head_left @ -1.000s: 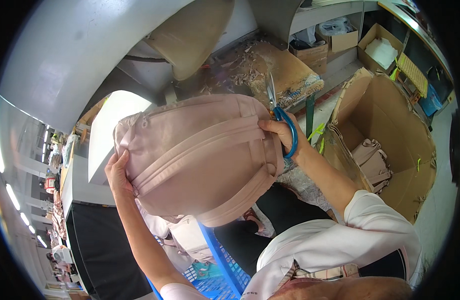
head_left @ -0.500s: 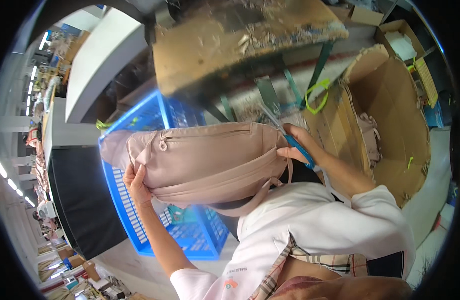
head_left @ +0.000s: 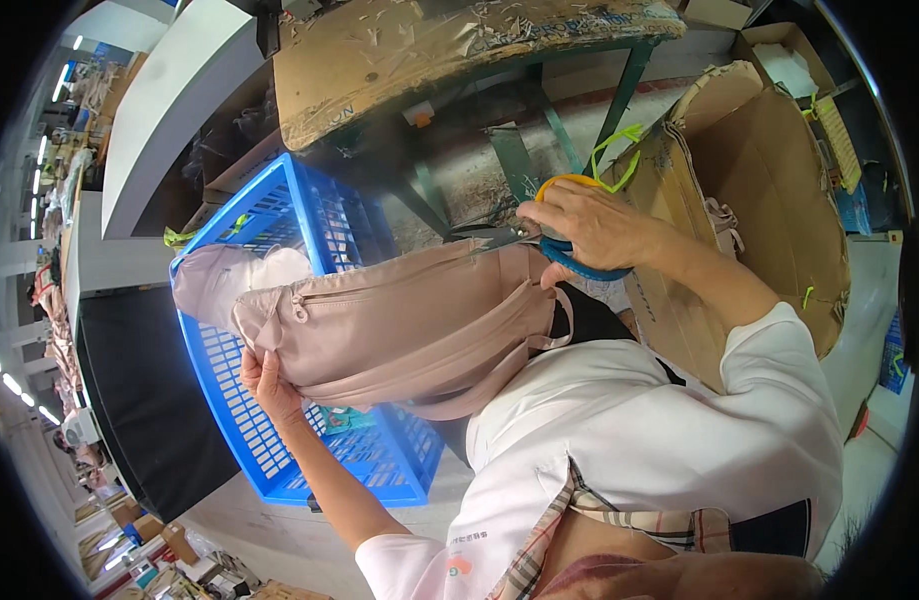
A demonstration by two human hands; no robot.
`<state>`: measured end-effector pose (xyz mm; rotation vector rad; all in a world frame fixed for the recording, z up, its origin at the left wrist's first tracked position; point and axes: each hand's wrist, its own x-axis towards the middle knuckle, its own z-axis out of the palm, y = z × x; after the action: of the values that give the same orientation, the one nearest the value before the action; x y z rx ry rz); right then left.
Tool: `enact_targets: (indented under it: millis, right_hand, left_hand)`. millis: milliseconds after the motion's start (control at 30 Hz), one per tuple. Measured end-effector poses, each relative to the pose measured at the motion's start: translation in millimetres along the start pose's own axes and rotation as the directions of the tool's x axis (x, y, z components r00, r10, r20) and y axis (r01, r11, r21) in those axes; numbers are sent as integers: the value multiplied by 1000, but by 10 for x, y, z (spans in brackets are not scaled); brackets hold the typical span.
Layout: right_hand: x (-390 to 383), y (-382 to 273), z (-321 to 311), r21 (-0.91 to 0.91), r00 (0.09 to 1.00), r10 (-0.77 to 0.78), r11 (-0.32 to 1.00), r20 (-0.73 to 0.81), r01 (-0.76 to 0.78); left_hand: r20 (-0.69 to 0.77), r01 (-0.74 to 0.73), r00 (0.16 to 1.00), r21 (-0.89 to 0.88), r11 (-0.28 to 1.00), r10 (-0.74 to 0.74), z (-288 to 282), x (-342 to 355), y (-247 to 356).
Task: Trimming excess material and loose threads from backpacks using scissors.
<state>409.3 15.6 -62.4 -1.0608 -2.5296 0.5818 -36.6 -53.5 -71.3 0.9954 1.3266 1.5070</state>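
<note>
A pink backpack with a zipper along its upper side lies sideways across my front. My left hand pinches its left end, near a small loop and the zipper pull. In my right hand is a pair of scissors with one blue and one yellow handle. Their blades are spread apart and point left, along the bag's upper right edge by the zipper's end. My right thumb lies close to the bag's right end. Whether the blades touch a thread cannot be made out.
Behind the bag stands a blue plastic crate with pale pink pieces at its left. A worn workbench littered with scraps is ahead. At right, a large open cardboard box has a yellow-green strap over its rim.
The scissors have opened and swung from pointing up and away to pointing left along the bag's edge. My right hand has risen off the bag's end; my left keeps its hold.
</note>
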Motion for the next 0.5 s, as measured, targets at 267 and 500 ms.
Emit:
enact_targets:
  millis: [267,500]
  right_hand:
    - [69,-5,35,116,999,-16,993,52,10]
    - [117,4,18,260,992,-15,965,125,-18]
  left_hand:
    - [-9,2,1000,-8,1000,-2,-94,-26,-90]
    - [-8,2,1000,-48,999,-2,-117,-94,-106]
